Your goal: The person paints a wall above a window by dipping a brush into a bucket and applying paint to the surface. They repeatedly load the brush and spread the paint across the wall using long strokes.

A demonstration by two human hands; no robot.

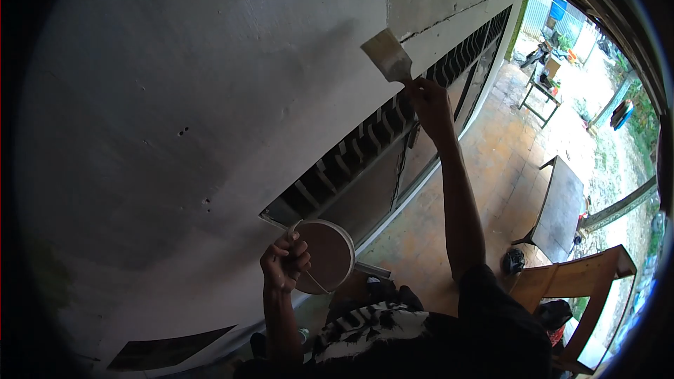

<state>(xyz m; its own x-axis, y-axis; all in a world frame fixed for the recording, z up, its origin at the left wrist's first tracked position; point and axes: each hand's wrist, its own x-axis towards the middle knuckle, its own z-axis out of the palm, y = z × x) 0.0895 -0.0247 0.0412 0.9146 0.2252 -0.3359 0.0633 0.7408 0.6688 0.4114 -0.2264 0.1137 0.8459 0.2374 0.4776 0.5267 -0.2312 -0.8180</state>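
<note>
Dim wall (210, 84); left fingers (302, 248) grip bucket (349, 244), right fingers (423, 86) grip brush (388, 56), handle (408, 82) mostly hidden.

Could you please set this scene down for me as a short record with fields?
Left hand: holds the bucket by its handle
Right hand: grips the brush, arm stretched out
Brush contact: cannot tell whether it touches the wall
Bucket contents: too dark to tell
Wall: pale, partly in shadow, with a dark grille set in it
Floor: tiled, patchy orange-brown
To the right: a table on the floor
</note>
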